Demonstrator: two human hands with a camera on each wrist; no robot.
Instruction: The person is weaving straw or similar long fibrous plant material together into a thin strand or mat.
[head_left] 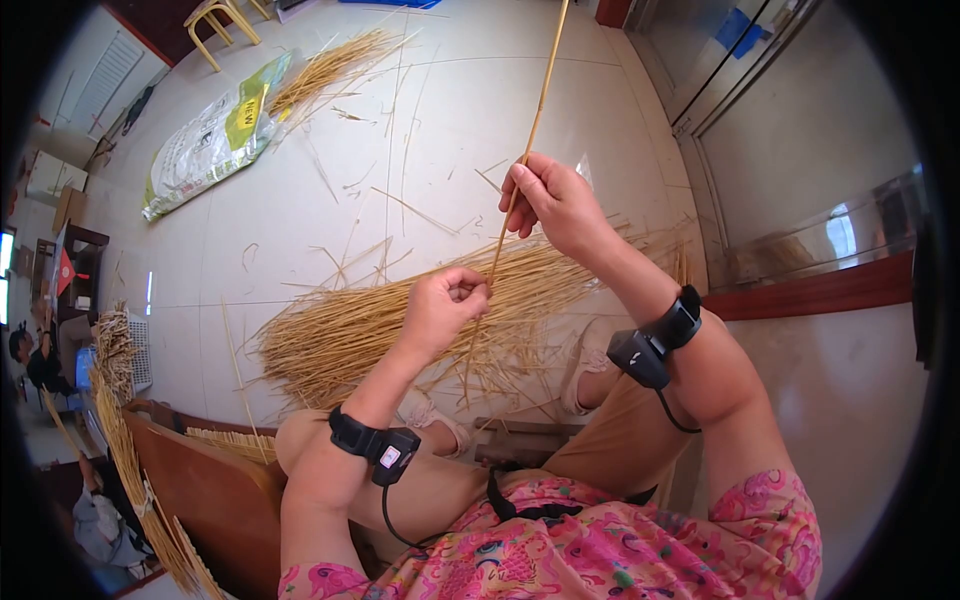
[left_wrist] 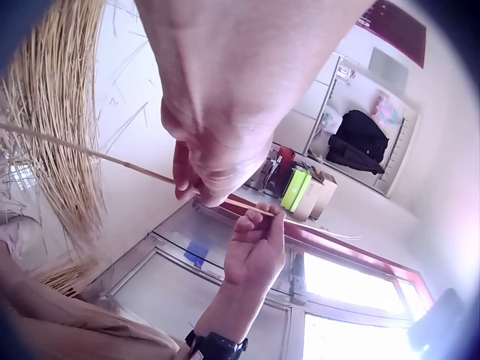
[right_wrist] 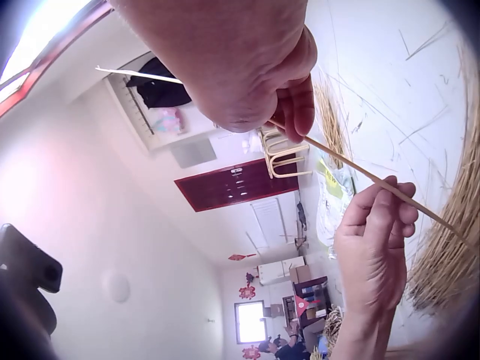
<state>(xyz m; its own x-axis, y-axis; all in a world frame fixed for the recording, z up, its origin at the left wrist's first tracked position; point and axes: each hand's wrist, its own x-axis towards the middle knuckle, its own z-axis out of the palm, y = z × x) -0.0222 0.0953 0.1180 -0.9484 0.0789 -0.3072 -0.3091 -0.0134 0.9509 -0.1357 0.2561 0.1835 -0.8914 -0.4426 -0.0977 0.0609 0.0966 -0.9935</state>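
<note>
A long, thin straw stalk (head_left: 546, 88) slants upward between the two hands. My right hand (head_left: 556, 203) pinches it at about mid-length, thumb laid along it. Lower down, my left hand (head_left: 441, 312) pinches the same stalk between thumb and fingertips. In the left wrist view the stalk (left_wrist: 97, 154) runs past both hands, and its thin pale tip sticks out beyond the right one. The right wrist view shows the left hand (right_wrist: 375, 247) curled round the stalk (right_wrist: 341, 159). Beneath the hands, a large heap of straw (head_left: 330, 335) lies spread on the tiled floor.
Farther off, a printed plastic bag (head_left: 210, 150) lies with straw (head_left: 335, 70) sticking out. Loose stalks are scattered on the tiles. A wooden board (head_left: 200, 490) stands at the left beside bundled straw (head_left: 135, 465). Metal-framed doors (head_left: 800, 150) line the right. A stool (head_left: 220, 25) stands far back.
</note>
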